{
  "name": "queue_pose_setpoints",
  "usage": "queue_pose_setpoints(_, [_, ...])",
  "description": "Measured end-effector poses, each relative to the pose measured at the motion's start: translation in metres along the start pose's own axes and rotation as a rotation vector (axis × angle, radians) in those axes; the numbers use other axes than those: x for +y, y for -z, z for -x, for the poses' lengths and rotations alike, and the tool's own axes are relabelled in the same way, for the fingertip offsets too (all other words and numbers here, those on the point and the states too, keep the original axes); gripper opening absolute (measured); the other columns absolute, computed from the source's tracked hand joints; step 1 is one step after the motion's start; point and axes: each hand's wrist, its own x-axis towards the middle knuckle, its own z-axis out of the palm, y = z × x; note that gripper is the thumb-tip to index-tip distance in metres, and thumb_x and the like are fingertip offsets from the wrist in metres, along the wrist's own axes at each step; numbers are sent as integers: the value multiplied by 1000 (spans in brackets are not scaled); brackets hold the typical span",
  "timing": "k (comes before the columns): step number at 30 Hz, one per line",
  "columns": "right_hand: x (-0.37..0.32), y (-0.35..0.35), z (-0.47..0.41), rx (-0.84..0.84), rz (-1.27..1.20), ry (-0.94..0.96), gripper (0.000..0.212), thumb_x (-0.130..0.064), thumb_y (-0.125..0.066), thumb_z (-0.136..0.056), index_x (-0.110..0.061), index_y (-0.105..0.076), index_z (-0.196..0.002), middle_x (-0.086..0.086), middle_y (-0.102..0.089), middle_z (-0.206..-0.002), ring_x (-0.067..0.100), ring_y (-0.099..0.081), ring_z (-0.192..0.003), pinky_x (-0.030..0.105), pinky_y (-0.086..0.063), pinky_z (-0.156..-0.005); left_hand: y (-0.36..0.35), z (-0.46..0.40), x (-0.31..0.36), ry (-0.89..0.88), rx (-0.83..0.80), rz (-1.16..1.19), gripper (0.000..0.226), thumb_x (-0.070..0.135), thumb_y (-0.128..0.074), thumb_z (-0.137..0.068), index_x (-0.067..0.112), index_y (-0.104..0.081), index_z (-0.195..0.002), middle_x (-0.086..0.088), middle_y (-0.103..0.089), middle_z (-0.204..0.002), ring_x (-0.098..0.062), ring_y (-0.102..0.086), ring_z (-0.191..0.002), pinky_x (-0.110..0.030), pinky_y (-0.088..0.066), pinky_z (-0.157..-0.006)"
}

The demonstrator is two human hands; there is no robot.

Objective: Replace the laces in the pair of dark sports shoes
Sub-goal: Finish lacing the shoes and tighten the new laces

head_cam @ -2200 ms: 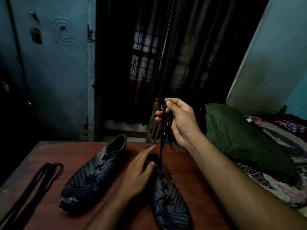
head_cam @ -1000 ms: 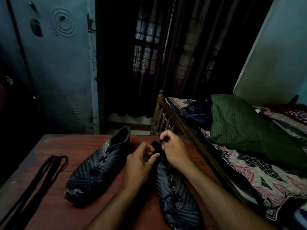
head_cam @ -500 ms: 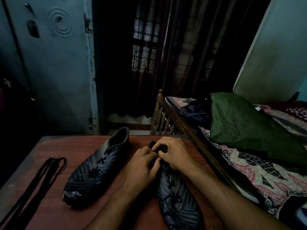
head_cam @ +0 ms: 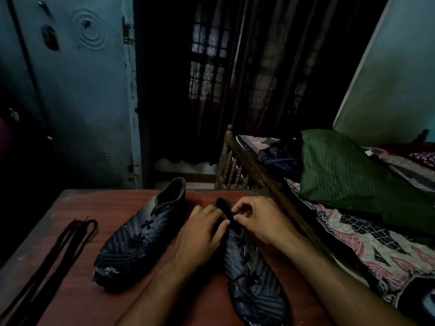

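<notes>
on the wooden table (head_cam: 89, 290), hands (head_cam: 235, 229) meet over a dark patterned shoe (head_cam: 254, 285).
</notes>
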Motion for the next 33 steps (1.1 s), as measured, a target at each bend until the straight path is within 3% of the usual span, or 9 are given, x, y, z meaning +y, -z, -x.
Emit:
queue_pose_setpoints(4, [-7, -7, -6, 7, 120, 146, 8, -26, -74, -86, -30, -75, -93, -11, -69, -83, 0, -55, -70, 16, -39, -66, -5, 3, -1, 25, 49, 121, 25, 44, -47, -99, 23, -61, -104, 11, -56, -103, -12, -54, -91, -37, -49, -79])
queue_pose_setpoints(10, [-15, -3, -22, -238, 350, 103, 18, -23, -62, -94, -27, -71, -108, 8, -69, -112, 29, -64, -107, 40, -54, -89, 3, 3, -3, 36, 3, 202, 27, 31, -56, -93, 24, -57, -119, 11, -55, -114, -11, -55, -103, -38, -51, -88])
queue_pose_setpoints(15, [-16, 22, -8, 24, 51, 46, 19, -18, -60, -92, -31, -75, -93, -14, -70, -81, -4, -60, -73, 22, -47, -67, 7, 1, -5, 27, -148, 74, 42, 28, -47, -84, 26, -66, -121, 13, -46, -135, -12, -47, -120, -37, -49, -97])
queue_pose_setpoints(17, [-16, 21, 11, -100, 21, 56, 16, -21, -61, -89, -32, -73, -90, -19, -59, -67, -9, -54, -60, 15, -38, -57, 7, 1, -3, 12, -167, 64, 46, 22, -50, -84, 24, -64, -127, 9, -44, -138, -13, -46, -124, -35, -48, -100])
queue_pose_setpoints(22, [-4, 0, 25, -266, 206, 19, 26, -54, -52, -89, -32, -60, -99, -9, -60, -85, 11, -56, -76, 31, -39, -64, 14, 2, -3, 51, -70, 96, 29, 23, -53, -90, 27, -53, -119, 13, -44, -129, -14, -62, -102, -40, -58, -76])
queue_pose_setpoints(26, [-4, -13, 20, -304, 322, 103, 43, -59, -43, -91, -21, -64, -94, -3, -56, -102, 24, -62, -97, 34, -45, -76, 31, -2, -4, -29, 179, -224, 26, 29, -47, -90, 16, -61, -107, -2, -56, -118, -28, -61, -93, -40, -51, -76])
queue_pose_setpoints(29, [-2, -10, 18, -179, 295, 131, 41, -59, -48, -94, -24, -66, -103, -8, -55, -107, 18, -60, -98, 35, -48, -81, 55, -7, -17, 226, 320, -482, 33, 35, -58, -87, 23, -64, -117, -5, -59, -128, -31, -55, -113, -55, -37, -100])
queue_pose_setpoints(31, [-1, -6, 22, -44, 165, 145, 30, -53, -57, -93, -29, -64, -108, -13, -52, -106, 8, -58, -92, 34, -49, -82, 65, -6, -31, 501, 170, -524, 43, 42, -64, -89, 23, -60, -127, -10, -55, -136, -36, -50, -124, -67, -33, -105])
queue_pose_setpoints(33, [-1, -7, 33, 82, 47, 136, 12, -43, -63, -91, -33, -58, -95, -16, -49, -98, 0, -53, -74, 32, -48, -71, 67, -5, -37, 644, -9, -443, 41, 46, -54, -96, 21, -58, -128, -13, -49, -136, -40, -50, -117, -61, -45, -95])
